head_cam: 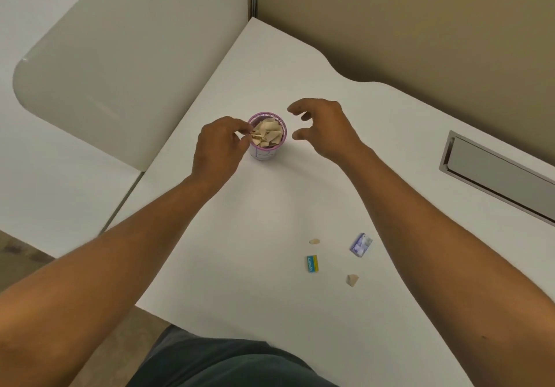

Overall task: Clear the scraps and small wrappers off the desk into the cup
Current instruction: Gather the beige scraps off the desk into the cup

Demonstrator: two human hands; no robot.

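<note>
Four leftovers sit on the worktop [270, 206] nearest us, well short of the cup [267, 137]: blue-yellow wrapper [312, 263], purple wrapper [361, 245], two tan scraps [352, 280]. Left hand [217, 147] pinches a scrap at the cup's rim; right hand [324, 128] hovers beside the cup, fingers spread, empty.

scraps [266, 134] in cup [264, 153], wrappers [312, 263] nearer right

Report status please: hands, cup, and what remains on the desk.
Left hand pinching a scrap at cup rim; right hand open, empty. Cup nearly full. Two wrappers, two scraps remain.
</note>
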